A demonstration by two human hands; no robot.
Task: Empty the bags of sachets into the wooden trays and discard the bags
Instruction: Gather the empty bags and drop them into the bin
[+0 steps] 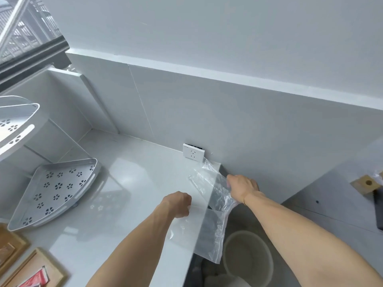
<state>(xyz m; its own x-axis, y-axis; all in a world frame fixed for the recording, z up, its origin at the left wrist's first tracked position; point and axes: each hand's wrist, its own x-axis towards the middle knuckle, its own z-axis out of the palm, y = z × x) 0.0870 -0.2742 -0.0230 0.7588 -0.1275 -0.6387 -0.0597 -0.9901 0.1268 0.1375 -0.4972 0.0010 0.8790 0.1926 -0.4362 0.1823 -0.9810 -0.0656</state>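
Observation:
My right hand [243,188] grips a crumpled clear plastic bag [214,187] at the counter's right edge; the bag looks empty. My left hand [178,205] is closed on a second clear bag [207,235] that hangs over the same edge, above a round beige bin [247,259] on the floor. At the bottom left, a wooden tray [52,266] holds red sachets [36,277]. Beside it a second wooden tray [12,247] is cut off by the frame's edge.
A white perforated corner rack [56,189] lies on the white counter [132,179], with another rack tier [16,123] above at the left. A wall socket [193,153] sits at the backsplash. A wooden block [365,184] rests on the grey surface at the right.

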